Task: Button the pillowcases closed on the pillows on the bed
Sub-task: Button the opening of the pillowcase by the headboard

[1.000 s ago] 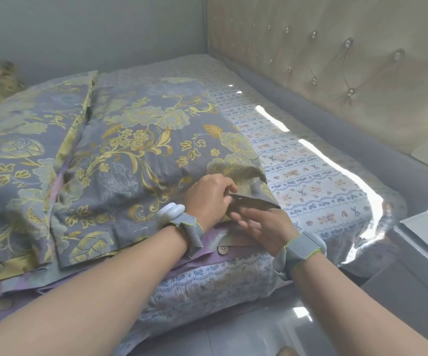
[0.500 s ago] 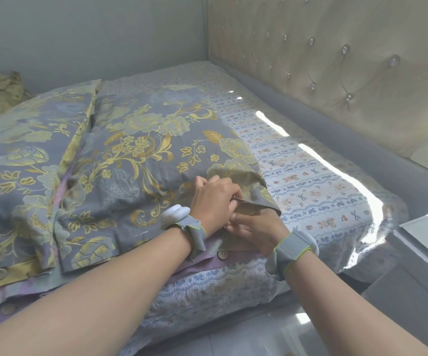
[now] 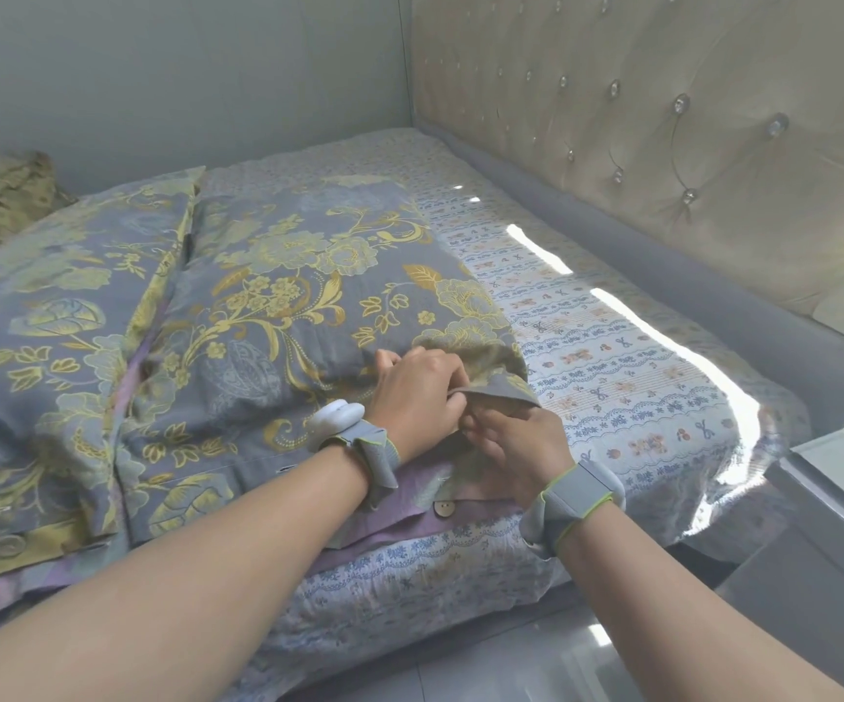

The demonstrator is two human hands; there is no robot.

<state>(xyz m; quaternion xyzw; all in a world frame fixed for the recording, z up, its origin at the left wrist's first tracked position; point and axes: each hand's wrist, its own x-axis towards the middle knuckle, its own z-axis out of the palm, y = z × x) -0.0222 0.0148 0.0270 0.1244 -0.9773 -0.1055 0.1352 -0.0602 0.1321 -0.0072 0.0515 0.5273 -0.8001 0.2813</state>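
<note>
Head view: left hand (image 3: 417, 392) and right hand (image 3: 516, 443) now meet, both pinching grey-gold floral pillowcase (image 3: 278, 306) hem; buttoning likely underway

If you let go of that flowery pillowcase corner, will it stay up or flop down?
Probably flops: the pillowcase corner folds and wrinkles between the left hand and right hand. It looks thin, so likely light. A small pinch seems enough to hold it.

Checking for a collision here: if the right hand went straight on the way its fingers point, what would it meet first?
The pillowcase hem that the right hand already pinches, then most likely the left hand, which grips the same hem just beyond; depth there is unclear.
</note>
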